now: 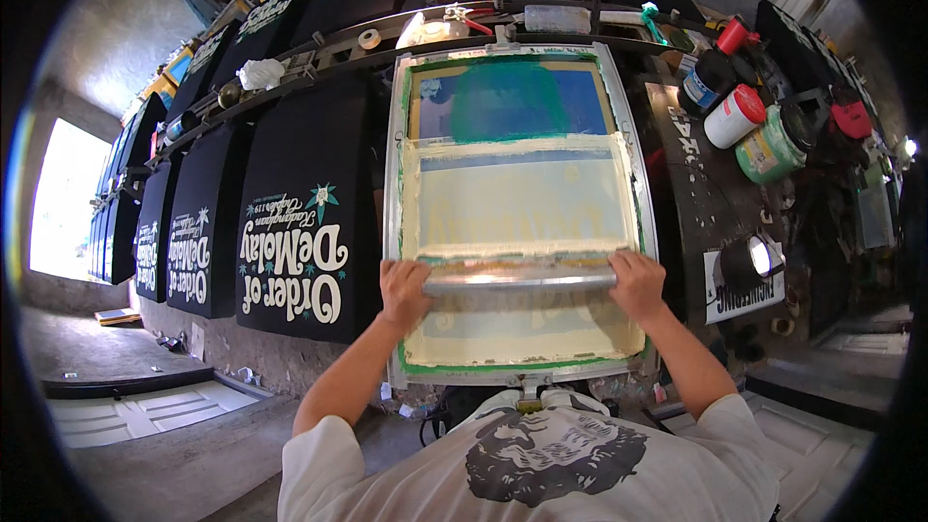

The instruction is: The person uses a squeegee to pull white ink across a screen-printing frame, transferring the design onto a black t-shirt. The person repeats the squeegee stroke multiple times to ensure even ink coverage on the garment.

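Observation:
A screen printing frame [393,203] with a metal border lies in front of me over the dark printing table. Its mesh carries cream ink, with a blue and green area at the far end. Across the near half runs a long metal-backed squeegee [522,282]. My left hand [403,290] grips its left end, and my right hand [637,284] has its right end, fingers curled over the top. A line of cream ink lies just beyond the squeegee's blade. What lies under the screen is mostly hidden.
Black printed shirts [298,222] on boards line the left, with more across the back. At right stand a white tub with a red lid [735,117], a green jar [773,147] and a dark bottle [709,82]. A tape roll [369,39] sits on the rail.

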`<state>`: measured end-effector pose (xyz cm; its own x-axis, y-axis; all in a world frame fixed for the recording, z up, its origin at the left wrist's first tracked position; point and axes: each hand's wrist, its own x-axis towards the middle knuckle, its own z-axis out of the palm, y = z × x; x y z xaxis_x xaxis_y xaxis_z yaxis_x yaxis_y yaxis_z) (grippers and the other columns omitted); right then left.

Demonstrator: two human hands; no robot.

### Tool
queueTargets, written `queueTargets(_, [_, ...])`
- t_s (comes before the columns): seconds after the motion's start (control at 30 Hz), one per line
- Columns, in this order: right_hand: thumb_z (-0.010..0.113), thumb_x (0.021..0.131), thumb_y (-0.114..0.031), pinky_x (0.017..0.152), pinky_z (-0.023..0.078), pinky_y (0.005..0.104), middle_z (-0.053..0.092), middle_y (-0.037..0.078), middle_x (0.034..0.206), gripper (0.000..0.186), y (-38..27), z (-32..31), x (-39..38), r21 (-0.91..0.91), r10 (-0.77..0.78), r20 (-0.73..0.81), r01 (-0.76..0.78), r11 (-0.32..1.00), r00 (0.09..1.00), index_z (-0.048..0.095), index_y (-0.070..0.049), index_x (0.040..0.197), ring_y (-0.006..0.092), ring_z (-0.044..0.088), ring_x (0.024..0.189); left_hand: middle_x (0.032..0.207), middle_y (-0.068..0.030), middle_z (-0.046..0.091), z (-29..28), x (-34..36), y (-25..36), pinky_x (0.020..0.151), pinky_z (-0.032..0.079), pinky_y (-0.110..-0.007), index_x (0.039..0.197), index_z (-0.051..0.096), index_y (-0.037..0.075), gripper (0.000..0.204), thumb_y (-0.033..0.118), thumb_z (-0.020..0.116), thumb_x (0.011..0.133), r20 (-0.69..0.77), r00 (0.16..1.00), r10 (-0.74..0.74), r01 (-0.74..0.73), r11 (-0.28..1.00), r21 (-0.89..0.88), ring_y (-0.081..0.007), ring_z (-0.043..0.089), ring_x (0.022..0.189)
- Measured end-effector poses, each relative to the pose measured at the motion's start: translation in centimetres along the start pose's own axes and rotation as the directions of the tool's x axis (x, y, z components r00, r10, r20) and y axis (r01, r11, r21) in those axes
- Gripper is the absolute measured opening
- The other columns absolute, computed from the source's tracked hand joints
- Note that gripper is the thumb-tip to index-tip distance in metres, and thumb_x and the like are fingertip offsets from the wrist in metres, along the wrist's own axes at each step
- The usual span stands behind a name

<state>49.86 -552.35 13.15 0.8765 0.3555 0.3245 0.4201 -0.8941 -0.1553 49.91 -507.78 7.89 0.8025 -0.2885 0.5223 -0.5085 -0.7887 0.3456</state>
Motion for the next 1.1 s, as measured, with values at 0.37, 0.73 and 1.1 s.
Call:
queueTargets(0.37, [0.074,0.062,-0.004,0.071,0.058,0.0386,0.072,0.006,0.089,0.027,5.0,4.0,10.4,-0.031,0.009,-0.055,-0.01,0.999,0.998,0.07,-0.01,0.088,0.0261,0.072,0.085,0.082,-0.0072,0.064,4.4,9.9,-7.4,0.076,0.045,-0.041,0.089,0.07,0.007,0.035,0.0,0.073,0.055,-0.051,0.998,0.036,-0.036,0.999,-0.012,-0.0284,0.063,0.079])
queueTargets(0.73, [0.074,0.063,-0.005,0.071,0.058,0.0373,0.073,0.005,0.092,0.024,5.4,4.2,10.0,-0.042,0.023,-0.066,-0.026,0.999,0.998,0.07,-0.01,0.086,0.0252,0.072,0.085,0.132,-0.0152,0.062,4.2,25.4,-0.7,0.105,0.046,-0.047,0.133,0.065,0.012,0.057,-0.006,0.064,0.079,0.674,0.705,0.221,-0.212,0.972,-0.096,-0.0338,0.054,0.131])
queueTargets(1.1, [0.076,0.06,-0.003,0.071,0.059,0.0366,0.073,0.004,0.094,0.035,5.0,4.6,9.5,-0.036,0.039,-0.097,-0.042,0.998,0.995,0.072,-0.01,0.094,0.0248,0.073,0.084,0.147,-0.0042,0.052,16.0,28.0,4.5,0.106,0.042,-0.049,0.155,0.044,0.04,0.068,0.008,0.059,0.096,0.809,0.471,0.351,-0.548,0.835,-0.044,-0.0257,0.048,0.136])
